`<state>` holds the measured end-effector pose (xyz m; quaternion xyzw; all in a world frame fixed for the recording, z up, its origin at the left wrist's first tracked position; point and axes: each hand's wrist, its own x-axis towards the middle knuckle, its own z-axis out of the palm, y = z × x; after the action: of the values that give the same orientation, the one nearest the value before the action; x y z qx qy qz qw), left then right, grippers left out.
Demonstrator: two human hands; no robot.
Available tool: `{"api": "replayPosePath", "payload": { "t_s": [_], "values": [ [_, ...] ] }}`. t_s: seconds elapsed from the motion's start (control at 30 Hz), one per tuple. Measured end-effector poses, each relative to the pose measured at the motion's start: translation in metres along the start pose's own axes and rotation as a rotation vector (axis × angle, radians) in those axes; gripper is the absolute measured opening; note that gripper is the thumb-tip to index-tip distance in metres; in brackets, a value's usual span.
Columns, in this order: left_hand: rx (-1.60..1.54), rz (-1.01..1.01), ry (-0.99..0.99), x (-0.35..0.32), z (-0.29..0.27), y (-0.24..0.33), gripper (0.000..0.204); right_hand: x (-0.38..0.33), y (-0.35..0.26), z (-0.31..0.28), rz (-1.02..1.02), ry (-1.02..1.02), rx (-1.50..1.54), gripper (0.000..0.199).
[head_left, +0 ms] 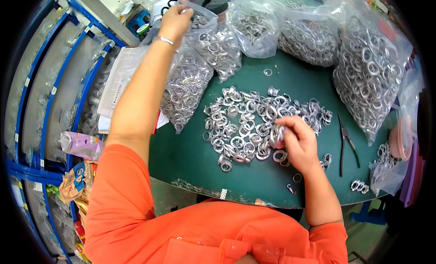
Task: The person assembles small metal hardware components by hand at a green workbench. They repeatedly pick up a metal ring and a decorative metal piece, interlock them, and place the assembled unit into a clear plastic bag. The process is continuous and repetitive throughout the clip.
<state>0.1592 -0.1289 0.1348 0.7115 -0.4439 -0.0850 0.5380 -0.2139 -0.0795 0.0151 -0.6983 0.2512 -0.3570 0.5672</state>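
My right hand (pixel 300 145) is closed around a few silver metal rings (pixel 277 136), over the right side of a loose heap of similar rings (pixel 236 123) on the green table. My left hand (pixel 176 23) reaches to the far left, above the mouth of a clear plastic bag of rings (pixel 220 48). Its fingers are pinched together, with a small silvery glint at the tips; what they hold is too small to make out. Below that forearm stands another clear bag of rings (pixel 184 89).
Larger ring bags (pixel 309 39) line the table's far edge. Green-handled pliers (pixel 346 146) lie at right, near a pink cup (pixel 399 139). A single ring (pixel 267 72) sits apart. Printed papers (pixel 120 78) and a blue rack (pixel 54 87) stand at left.
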Motion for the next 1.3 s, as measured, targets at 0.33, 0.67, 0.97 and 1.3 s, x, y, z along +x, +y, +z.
{"api": "replayPosePath", "payload": {
  "t_s": [0.33,0.67,0.97,1.3],
  "values": [
    [0.414,0.701,-0.584,-0.125,0.077,0.022,0.027,0.010,0.010,-0.017,0.390,0.015,0.803,0.016],
    [0.289,0.554,-0.636,-0.163,0.087,-0.018,0.024,0.011,0.010,-0.015,0.314,0.074,0.624,0.017],
    [-0.335,0.076,-0.693,-0.235,0.087,0.012,0.025,0.008,0.009,-0.004,0.229,-0.006,0.460,0.022],
    [-0.499,0.016,-0.596,-0.248,0.068,-0.003,0.014,0.000,0.004,0.004,-0.256,-0.103,-0.166,0.034]
  ]
}}
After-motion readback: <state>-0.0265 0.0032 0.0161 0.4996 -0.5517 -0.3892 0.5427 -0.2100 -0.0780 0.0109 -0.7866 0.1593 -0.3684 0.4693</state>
